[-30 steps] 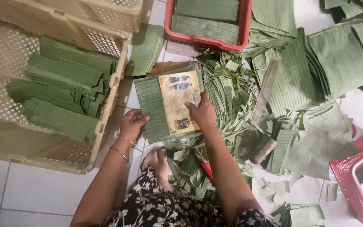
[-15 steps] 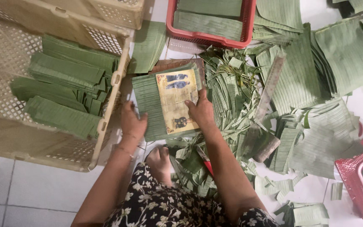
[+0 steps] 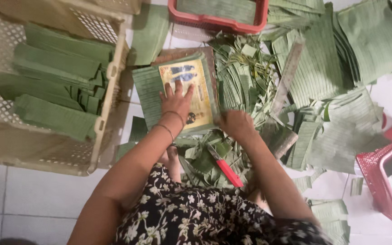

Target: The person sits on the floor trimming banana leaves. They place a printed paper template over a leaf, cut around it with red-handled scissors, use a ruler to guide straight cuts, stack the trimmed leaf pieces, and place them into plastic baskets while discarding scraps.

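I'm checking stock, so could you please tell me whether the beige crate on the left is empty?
Not empty. The beige crate holds a loose pile of folded green leaves, with bare mesh floor still showing around them.

Left hand (image 3: 176, 99) lay flat, palm down, fingers spread and pointing away from the body, forearm extended forward with thin bangles at the wrist. Right hand (image 3: 235, 124) was blurred, loosely curled, knuckles up, forearm angled inward.

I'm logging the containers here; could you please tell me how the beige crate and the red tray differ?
The beige crate is large with perforated walls and lies at the left; the red tray is smaller, has a solid rim and sits at the top edge, partly cut off. The crate holds folded leaf bundles, the tray flat ones. Both hold green banana leaves.
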